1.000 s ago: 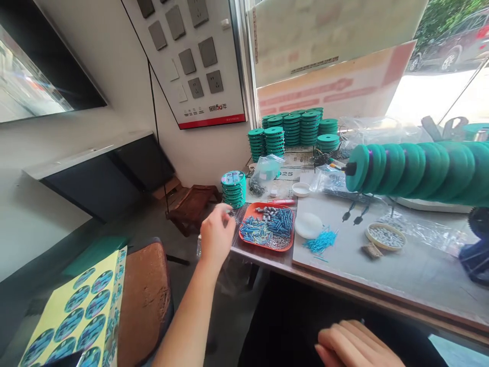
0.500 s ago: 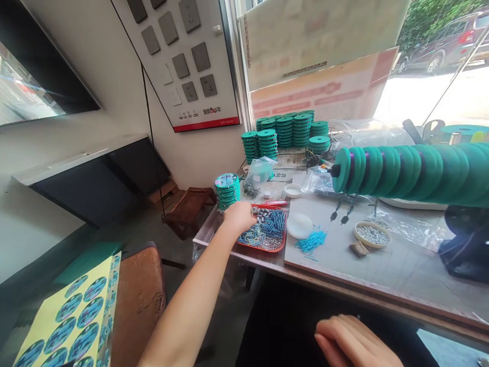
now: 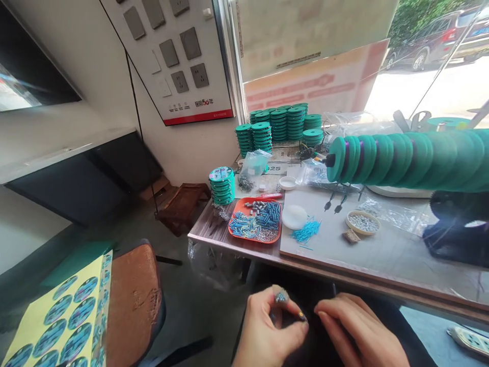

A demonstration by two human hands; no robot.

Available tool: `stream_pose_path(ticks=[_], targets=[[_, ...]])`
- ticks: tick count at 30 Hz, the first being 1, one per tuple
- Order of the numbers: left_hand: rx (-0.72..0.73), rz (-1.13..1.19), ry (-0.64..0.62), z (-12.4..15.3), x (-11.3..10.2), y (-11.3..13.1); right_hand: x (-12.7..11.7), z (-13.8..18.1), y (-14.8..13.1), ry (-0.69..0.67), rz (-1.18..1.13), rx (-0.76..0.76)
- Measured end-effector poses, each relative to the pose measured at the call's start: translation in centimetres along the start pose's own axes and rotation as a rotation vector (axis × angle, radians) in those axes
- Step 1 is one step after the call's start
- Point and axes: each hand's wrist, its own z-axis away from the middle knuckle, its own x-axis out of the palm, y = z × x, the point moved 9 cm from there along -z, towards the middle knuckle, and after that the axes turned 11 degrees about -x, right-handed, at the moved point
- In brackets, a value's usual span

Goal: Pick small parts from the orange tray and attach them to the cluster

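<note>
left hand (image 3: 271,326): thumb and forefinger clamped on a small dark piece (image 3: 301,316) with a yellow dot, held low in front of the table (image 3: 212,224); blue-and-silver bits (image 3: 280,296) cluster at the curled fingers above. right hand (image 3: 355,329): fingertips together just beside it, apparently around a thin dark piece (image 3: 334,289) — mostly hidden. hands apart.

progress, judged: work on the held piece looks early, nothing visibly joined. labelled spool stack (image 3: 222,186) at table's left seems furthest along; plain-topped green spools (image 3: 295,122) stand behind. left over: orange tray (image 3: 250,239) well stocked with loose parts, plus light-blue slivers (image 3: 306,232).

unclear: right palm's contents, exact make of the bits. spool row (image 3: 405,158) is cut off at right — full count unknown.
</note>
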Motion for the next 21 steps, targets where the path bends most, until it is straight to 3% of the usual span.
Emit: stream_pose_path(ticks=[7,13,21], targets=[[0.140,-0.076,0.158,0.7,-0.6,0.6,0.5,0.3,-0.4,0.049,0.011,0.049],[0.165,-0.178,0.178,1.0,-0.4,0.9,0.7,0.4,-0.5,0.046,0.011,0.042],[0.168,-0.122,0.196,1.2,-0.5,1.6,0.9,0.7,-0.7,0.091,0.060,0.007]])
